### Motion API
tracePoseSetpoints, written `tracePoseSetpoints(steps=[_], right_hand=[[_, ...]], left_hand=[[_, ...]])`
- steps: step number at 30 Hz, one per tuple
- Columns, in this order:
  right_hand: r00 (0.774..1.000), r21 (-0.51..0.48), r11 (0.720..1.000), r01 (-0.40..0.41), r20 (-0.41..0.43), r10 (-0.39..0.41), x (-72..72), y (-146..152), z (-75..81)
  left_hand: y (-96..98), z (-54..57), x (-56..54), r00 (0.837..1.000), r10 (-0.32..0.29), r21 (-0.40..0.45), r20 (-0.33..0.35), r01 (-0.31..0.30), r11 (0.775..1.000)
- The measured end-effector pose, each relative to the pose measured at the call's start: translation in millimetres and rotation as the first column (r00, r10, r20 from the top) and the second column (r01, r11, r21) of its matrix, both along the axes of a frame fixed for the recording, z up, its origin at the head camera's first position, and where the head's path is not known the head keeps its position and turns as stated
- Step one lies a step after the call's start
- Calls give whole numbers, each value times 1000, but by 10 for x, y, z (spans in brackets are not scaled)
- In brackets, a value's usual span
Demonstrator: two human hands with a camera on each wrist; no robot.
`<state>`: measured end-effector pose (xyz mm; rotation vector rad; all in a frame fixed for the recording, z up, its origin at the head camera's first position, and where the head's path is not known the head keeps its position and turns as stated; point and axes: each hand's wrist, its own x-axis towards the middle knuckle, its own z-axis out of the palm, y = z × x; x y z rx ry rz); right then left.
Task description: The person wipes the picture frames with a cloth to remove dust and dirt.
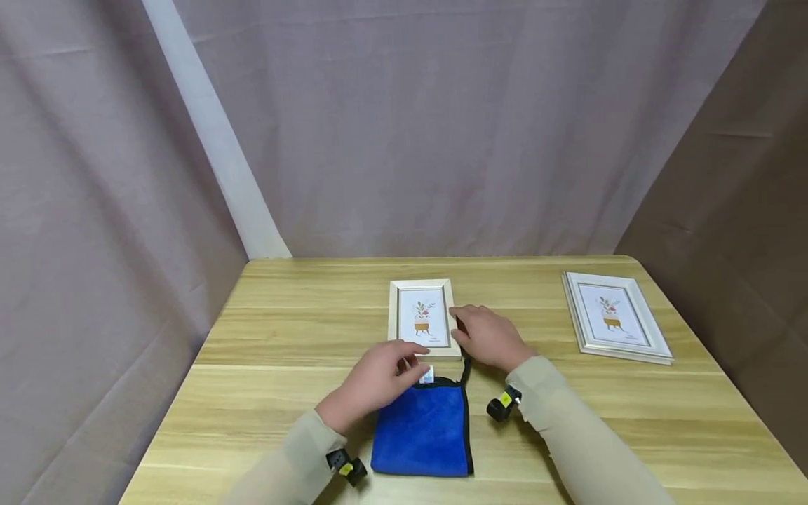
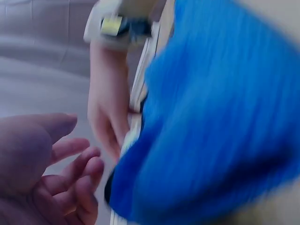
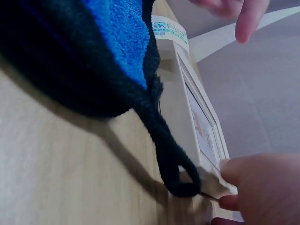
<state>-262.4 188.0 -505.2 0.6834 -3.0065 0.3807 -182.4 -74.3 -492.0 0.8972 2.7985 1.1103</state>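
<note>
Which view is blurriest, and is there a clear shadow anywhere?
Left wrist: the blue cloth is smeared with blur; right wrist: the cloth's black loop looks sharper, a shadow beside it on the table; head: the left picture frame looks clear.

Left of the cream picture frame (image 1: 421, 317), a broad stretch of bench (image 1: 284, 330) gives passage, as does a narrower strip beyond the frame, up to the curtain (image 1: 410, 140). The right hand (image 1: 492, 337) blocks its right edge, the left hand (image 1: 381, 379) its near left corner, the blue cloth (image 1: 421, 435) its near side. Farther right, past a gap, the white picture frame (image 1: 617, 317) obstructs.
</note>
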Motion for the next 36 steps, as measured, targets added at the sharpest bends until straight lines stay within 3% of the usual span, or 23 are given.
tracePoseSetpoints(steps=[7, 14, 21, 29, 36], right_hand=[[997, -69, 998, 7, -80, -12, 44, 228, 24], [996, -46, 999, 22, -88, -26, 60, 421, 63], [996, -30, 998, 55, -74, -57, 113, 535, 120], [997, -113, 993, 41, -56, -48, 168, 482, 177], [997, -97, 993, 61, -35, -64, 216, 478, 201]], left_hand=[[-310, -7, -314, 989, 139, -35, -54, -141, 989], [-452, -141, -560, 975, 215, -111, -58, -221, 969], [-407, -209, -694, 980, 200, -161, -6, -198, 967], [-415, -269, -789, 972, 237, -267, 6, -227, 937], [-493, -331, -803, 972, 236, -258, 14, -225, 940]])
